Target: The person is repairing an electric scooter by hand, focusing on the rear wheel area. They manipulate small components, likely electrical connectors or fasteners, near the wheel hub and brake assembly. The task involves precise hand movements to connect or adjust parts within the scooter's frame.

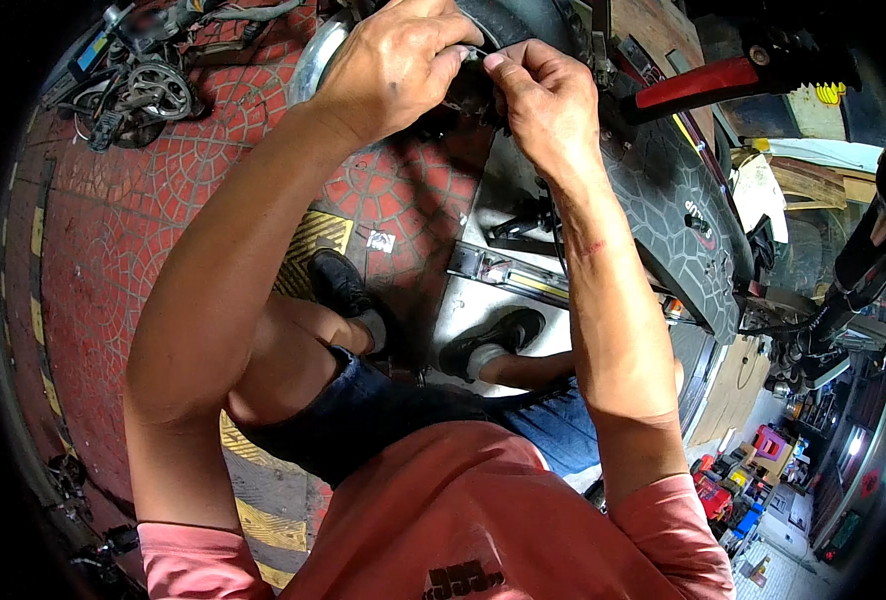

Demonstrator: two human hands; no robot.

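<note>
My left hand [408, 65] is closed, thumb to fingertips, at a black tyre [518, 20] at top centre, beside a silver curved metal part [313, 52]. My right hand [541, 95] pinches at the same spot, thumb bent over the index finger. A small pale piece [471, 54] shows between the two sets of fingertips, too small to name. Right of my right forearm is a dark grey board with a cracked-tile pattern [668, 215], apparently a scooter deck.
A red-and-black handled item [693, 92] juts in at upper right. Bike parts with a chainring [153, 85] lie at upper left. A metal rail [508, 275] crosses between my legs and the board. Cluttered shelves [768, 450] stand at lower right; black tubing [853, 260] is at far right.
</note>
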